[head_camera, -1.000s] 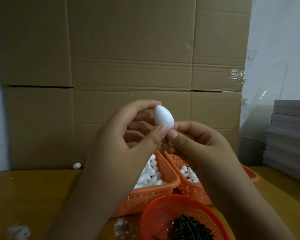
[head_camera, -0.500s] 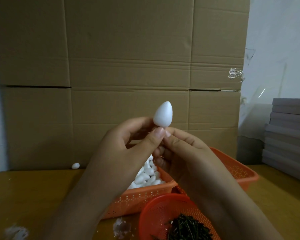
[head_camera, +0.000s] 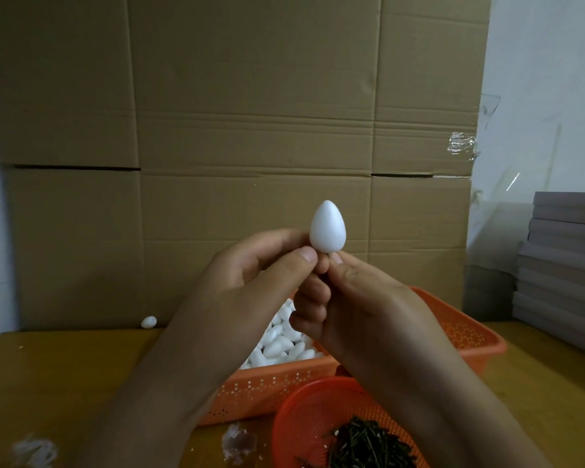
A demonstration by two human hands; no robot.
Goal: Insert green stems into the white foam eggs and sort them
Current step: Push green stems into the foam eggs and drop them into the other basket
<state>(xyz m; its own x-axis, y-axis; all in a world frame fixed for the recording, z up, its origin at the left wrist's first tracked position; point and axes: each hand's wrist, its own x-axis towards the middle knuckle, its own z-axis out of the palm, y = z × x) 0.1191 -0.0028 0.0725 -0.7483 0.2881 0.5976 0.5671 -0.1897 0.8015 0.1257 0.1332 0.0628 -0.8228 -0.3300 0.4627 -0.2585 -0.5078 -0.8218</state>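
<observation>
Behind pinching hands (head_camera: 318, 288), egg's (head_camera: 327, 228) base

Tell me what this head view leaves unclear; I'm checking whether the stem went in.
- Stem under the foam egg: hidden by fingers of left hand and right hand.
- Right orange basket: contents blocked by the right hand.
- Round basket of green stems: cut off by the bottom edge.
</observation>
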